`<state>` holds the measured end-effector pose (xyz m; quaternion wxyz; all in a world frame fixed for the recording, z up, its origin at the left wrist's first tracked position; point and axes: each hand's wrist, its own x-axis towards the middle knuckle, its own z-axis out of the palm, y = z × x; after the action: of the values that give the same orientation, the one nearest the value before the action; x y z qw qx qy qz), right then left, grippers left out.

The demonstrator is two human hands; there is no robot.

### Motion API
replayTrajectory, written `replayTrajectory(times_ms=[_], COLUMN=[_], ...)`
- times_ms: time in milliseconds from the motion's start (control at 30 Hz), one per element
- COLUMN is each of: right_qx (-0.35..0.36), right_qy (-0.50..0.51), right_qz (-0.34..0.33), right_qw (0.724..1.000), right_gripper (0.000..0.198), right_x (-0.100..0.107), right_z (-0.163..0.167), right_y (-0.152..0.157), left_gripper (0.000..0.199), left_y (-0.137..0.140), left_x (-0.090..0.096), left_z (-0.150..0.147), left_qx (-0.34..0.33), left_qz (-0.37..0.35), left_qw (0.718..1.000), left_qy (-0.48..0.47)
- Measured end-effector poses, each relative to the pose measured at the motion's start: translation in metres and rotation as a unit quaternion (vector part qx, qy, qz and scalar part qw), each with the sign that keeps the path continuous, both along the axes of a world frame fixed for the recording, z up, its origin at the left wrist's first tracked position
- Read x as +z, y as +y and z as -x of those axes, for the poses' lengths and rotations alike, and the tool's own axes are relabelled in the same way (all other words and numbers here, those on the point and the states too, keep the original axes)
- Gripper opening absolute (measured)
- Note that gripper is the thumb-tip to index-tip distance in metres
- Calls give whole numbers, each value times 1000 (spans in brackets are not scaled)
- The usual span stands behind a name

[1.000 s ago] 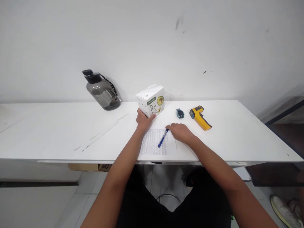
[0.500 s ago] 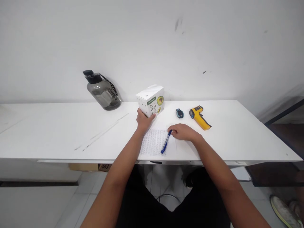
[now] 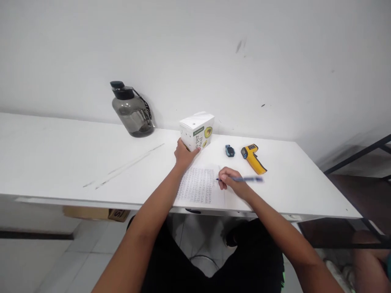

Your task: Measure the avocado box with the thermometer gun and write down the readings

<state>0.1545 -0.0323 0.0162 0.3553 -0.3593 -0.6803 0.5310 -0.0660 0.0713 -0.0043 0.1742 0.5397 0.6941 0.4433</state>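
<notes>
My left hand [image 3: 185, 155] is wrapped round the lower front of a white carton [image 3: 197, 132] printed with avocados, which stands on the table. Between the fingers of my right hand [image 3: 229, 179] is a blue pen [image 3: 249, 179], its tip pointing left and its back end blurred. That tip is over the right side of a paper sheet [image 3: 200, 187] covered in rows of handwriting. I cannot tell whether the tip touches the paper. My left forearm covers part of the sheet's left edge.
Beyond my right hand lie a small dark smartwatch [image 3: 230, 151] and a yellow infrared thermometer [image 3: 254, 158]. A grey water bottle [image 3: 132, 112] with a black lid stands by the wall at left. Another person's leg [image 3: 369, 264] shows at lower right.
The pen has swung round in my right hand, from lying tip-hidden across the sheet to pointing left over the writing. My left hand stays on the carton. The camera view has tilted slightly.
</notes>
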Motion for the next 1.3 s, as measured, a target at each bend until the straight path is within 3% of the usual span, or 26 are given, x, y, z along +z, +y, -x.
replayTrajectory(times_ms=[233,333,467,1133,1300], right_qx=[-72,-122,-172,-127,-154], right_qy=[-108,-176,-191,-190,-198], right_qz=[-18,-41,-71,-42,-53], right_qw=[991,976,964,973,967], right_gripper=[22,33,36,31,33], right_x=[-13,-13,-18,-17,-17], right_z=[15,17,14,12,13], right_y=[-13,-11,-11,-12,-12], left_gripper=[81,85,92,90,88], left_y=[1,-2,-6,-5,-5], left_x=[0,0,0,-3,-2], left_z=[-1,-1,-2,-2,-2], left_qx=[-5,-1,-6,-13,-11], left_qz=[-15,-16,-23,-36,-35], left_qw=[1000,1000,999,999,999], left_qy=[-8,-12,-28,-34,-30])
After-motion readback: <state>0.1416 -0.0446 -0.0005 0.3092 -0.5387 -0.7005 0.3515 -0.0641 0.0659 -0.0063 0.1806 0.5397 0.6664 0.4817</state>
